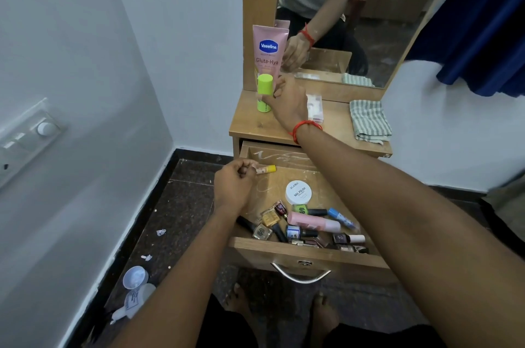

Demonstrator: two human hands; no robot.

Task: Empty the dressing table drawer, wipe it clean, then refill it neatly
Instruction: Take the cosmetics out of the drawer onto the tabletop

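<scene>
The wooden drawer is pulled out below the dressing table top. Inside lie several nail polish bottles, a pink tube and a white round nail polish remover tub. My left hand hovers over the drawer's back left corner and pinches a small yellow-capped stick. My right hand reaches over the table top, fingers curled around a lime green bottle standing upright. A pink Vaseline tube stands behind it against the mirror frame.
A striped folded cloth lies on the table's right side, a small clear box beside my right wrist. The mirror rises behind. Plastic litter and a round lid lie on the dark floor at left. A blue curtain hangs right.
</scene>
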